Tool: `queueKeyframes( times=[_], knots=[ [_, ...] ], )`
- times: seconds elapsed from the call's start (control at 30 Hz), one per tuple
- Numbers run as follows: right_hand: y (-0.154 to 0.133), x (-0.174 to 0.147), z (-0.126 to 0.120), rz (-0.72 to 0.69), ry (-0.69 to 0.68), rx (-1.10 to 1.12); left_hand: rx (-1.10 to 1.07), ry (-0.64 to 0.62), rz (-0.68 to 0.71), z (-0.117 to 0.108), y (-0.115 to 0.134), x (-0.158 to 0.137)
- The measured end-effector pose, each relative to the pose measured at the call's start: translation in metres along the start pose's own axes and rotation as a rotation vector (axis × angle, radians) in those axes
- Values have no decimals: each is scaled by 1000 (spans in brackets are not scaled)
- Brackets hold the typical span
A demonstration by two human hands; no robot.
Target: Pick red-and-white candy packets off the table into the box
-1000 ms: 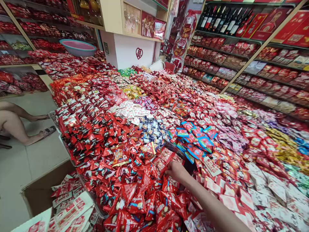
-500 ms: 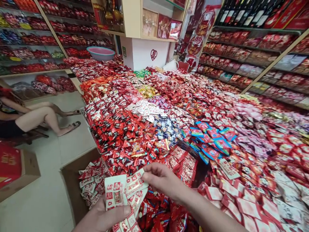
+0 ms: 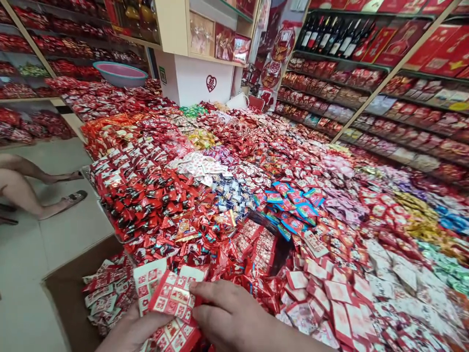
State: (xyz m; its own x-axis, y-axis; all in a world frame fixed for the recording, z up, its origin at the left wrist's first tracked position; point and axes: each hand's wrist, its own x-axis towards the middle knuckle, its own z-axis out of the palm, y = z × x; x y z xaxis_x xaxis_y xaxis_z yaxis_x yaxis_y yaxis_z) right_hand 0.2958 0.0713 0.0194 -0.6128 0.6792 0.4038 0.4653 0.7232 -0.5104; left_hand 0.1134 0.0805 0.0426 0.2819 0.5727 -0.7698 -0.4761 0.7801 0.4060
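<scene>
My left hand [image 3: 141, 327] is closed around a few flat candy packets printed with small red and cream squares. One cream packet [image 3: 145, 281] sticks up at the left of this bunch. A red-bordered packet [image 3: 176, 297] lies across the front, its right edge pinched by the fingers of my right hand [image 3: 232, 315]. Below it another red-edged packet [image 3: 172, 337] shows, partly covered by my left thumb. Both hands are close together above the heap of red-wrapped sweets.
An open cardboard box [image 3: 62, 288] with similar packets [image 3: 110, 288] stands at the left. Sorted sweets [image 3: 154, 195] cover the big table. A basin [image 3: 120, 73] rests at the back left, and a seated person's legs [image 3: 25, 190] extend near the table.
The view has turned right, so the scene sits further left. A red-bordered packet now lies over the cream ones. My right hand has moved from a cream packet to this red-bordered one.
</scene>
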Motion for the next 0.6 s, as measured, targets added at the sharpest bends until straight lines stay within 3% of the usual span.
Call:
queueKeyframes(
  times=[0.17,0.3,0.37,0.5,0.6],
  knots=[
    [-3,5,2,129,132,379,115,-5,92,8,2,1],
    [-4,6,9,385,251,502,132,-40,96,19,0,0],
    [-4,7,12,482,255,596,126,-72,85,22,-2,3],
    [-4,12,15,537,203,908,138,-76,52,22,-6,8],
    [-2,11,15,616,192,1025,145,-65,43,19,-5,8]
  ],
)
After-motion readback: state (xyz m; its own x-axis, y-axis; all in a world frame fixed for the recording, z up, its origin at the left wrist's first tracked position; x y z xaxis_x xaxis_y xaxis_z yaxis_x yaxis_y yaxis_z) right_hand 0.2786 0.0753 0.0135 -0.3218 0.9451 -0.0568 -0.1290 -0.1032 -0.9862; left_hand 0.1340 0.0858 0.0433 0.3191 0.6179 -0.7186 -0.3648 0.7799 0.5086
